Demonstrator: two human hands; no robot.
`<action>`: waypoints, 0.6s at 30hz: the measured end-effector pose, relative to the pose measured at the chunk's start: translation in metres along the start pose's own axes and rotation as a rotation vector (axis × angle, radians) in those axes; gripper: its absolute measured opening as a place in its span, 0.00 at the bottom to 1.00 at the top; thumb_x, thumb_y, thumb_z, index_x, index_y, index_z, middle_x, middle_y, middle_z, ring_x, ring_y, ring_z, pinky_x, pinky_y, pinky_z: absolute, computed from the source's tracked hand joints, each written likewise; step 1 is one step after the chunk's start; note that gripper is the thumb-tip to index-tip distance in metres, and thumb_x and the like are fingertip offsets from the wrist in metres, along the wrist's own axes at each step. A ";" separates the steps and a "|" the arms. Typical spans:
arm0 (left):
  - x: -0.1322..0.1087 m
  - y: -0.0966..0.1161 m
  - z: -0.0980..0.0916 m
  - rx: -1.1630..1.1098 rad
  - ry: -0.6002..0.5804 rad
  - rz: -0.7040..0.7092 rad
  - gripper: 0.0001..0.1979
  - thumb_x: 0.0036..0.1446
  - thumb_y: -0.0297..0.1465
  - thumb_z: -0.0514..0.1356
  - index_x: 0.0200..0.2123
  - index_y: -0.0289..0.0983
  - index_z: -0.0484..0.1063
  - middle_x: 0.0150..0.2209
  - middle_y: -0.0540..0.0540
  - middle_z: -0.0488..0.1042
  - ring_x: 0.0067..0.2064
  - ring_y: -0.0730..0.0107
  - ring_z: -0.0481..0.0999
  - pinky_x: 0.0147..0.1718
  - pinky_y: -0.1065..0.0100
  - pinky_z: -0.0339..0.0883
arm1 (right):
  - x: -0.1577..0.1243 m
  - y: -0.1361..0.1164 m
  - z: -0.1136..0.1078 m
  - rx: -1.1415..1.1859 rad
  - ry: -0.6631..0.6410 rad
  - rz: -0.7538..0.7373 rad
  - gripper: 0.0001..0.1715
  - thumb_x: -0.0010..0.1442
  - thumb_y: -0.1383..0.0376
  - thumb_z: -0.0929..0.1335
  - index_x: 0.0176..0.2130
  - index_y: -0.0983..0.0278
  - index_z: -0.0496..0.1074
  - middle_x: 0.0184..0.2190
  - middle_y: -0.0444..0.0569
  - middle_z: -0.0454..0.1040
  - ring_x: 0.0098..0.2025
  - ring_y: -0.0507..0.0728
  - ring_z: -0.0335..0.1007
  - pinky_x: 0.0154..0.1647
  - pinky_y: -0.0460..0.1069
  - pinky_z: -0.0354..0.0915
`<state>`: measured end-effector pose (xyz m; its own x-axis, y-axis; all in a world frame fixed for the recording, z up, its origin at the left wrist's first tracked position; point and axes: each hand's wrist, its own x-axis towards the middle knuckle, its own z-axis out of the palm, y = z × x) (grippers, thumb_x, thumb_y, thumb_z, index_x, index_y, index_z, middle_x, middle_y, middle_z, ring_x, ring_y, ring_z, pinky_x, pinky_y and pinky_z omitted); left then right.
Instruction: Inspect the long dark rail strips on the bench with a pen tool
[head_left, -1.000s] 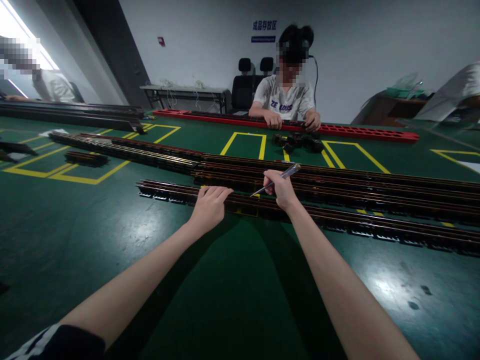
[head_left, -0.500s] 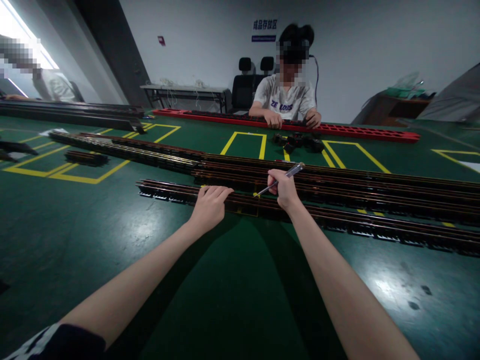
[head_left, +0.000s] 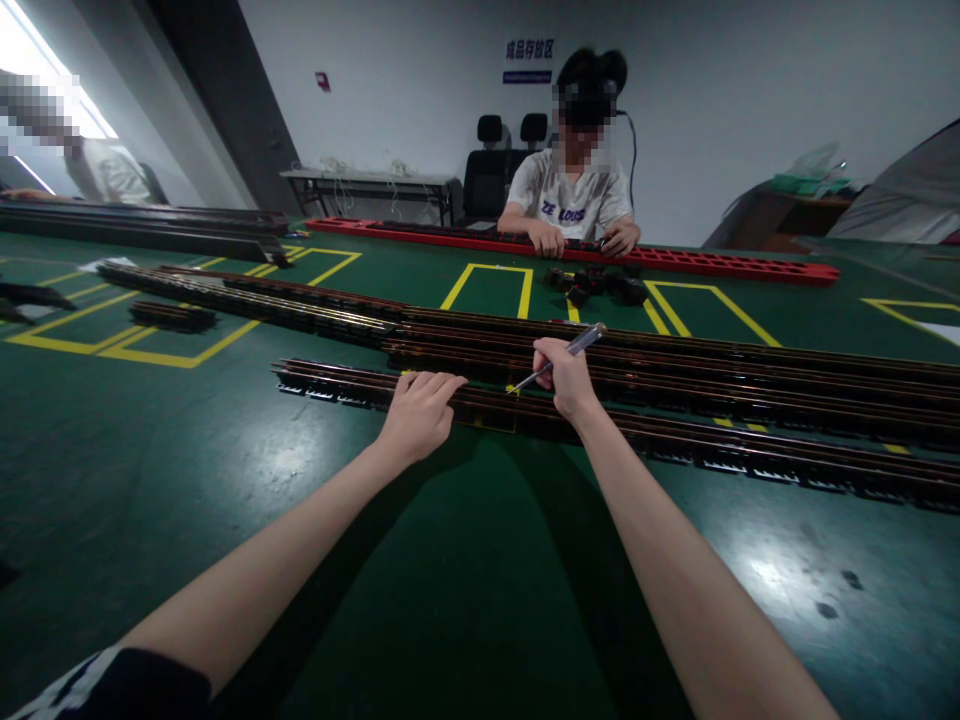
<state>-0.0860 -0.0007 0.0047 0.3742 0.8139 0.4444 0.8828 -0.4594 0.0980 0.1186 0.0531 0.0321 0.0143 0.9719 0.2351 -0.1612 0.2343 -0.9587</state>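
A long dark rail strip (head_left: 712, 450) lies across the green table (head_left: 450, 580) in front of me. My left hand (head_left: 417, 410) rests on it, fingers curled over its top edge and pressing it down. My right hand (head_left: 564, 378) is closed on a thin clear-handled screwdriver (head_left: 559, 358), held like a pen, its tip pointing down-left at the strip close to a yellow spot. More dark rail strips (head_left: 750, 370) lie just beyond, side by side.
Across the table a person in a white shirt (head_left: 574, 200) has both hands on a long red rail (head_left: 720, 265). Small black parts (head_left: 596, 285) lie by it. More dark strips (head_left: 225, 295) run left. Yellow marked boxes cover the table.
My right hand with the screwdriver shifted slightly right and its tip settled on the strip. My left hand stayed put. The figure at the far right edge left the view.
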 end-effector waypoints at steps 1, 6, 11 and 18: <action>0.000 0.000 0.000 -0.002 0.001 0.000 0.20 0.56 0.24 0.48 0.51 0.39 0.69 0.49 0.44 0.75 0.50 0.58 0.71 0.51 0.53 0.58 | 0.000 0.000 0.000 -0.006 -0.001 0.000 0.19 0.47 0.62 0.66 0.11 0.62 0.59 0.08 0.38 0.51 0.11 0.45 0.45 0.12 0.44 0.42; 0.000 0.003 -0.002 0.012 -0.004 -0.006 0.17 0.58 0.34 0.52 0.49 0.38 0.69 0.48 0.42 0.75 0.49 0.56 0.71 0.51 0.53 0.58 | 0.000 0.001 0.000 -0.001 -0.003 -0.002 0.20 0.48 0.63 0.66 0.11 0.63 0.59 0.09 0.38 0.51 0.11 0.45 0.45 0.12 0.44 0.42; 0.001 0.003 0.000 0.058 0.005 0.007 0.20 0.59 0.43 0.54 0.47 0.36 0.69 0.46 0.41 0.75 0.47 0.55 0.71 0.50 0.53 0.58 | 0.000 -0.001 0.000 0.011 0.002 0.009 0.20 0.49 0.65 0.65 0.10 0.63 0.59 0.08 0.38 0.52 0.11 0.45 0.45 0.13 0.44 0.41; 0.000 0.001 0.004 0.090 0.036 0.015 0.20 0.60 0.46 0.54 0.46 0.36 0.69 0.45 0.41 0.76 0.47 0.55 0.72 0.49 0.54 0.59 | -0.001 -0.002 0.001 -0.017 0.006 0.017 0.20 0.49 0.64 0.66 0.11 0.62 0.58 0.08 0.38 0.51 0.11 0.45 0.45 0.13 0.44 0.42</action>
<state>-0.0840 0.0001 0.0017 0.3789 0.7929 0.4773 0.8996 -0.4366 0.0111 0.1179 0.0515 0.0341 0.0172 0.9758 0.2179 -0.1447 0.2181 -0.9651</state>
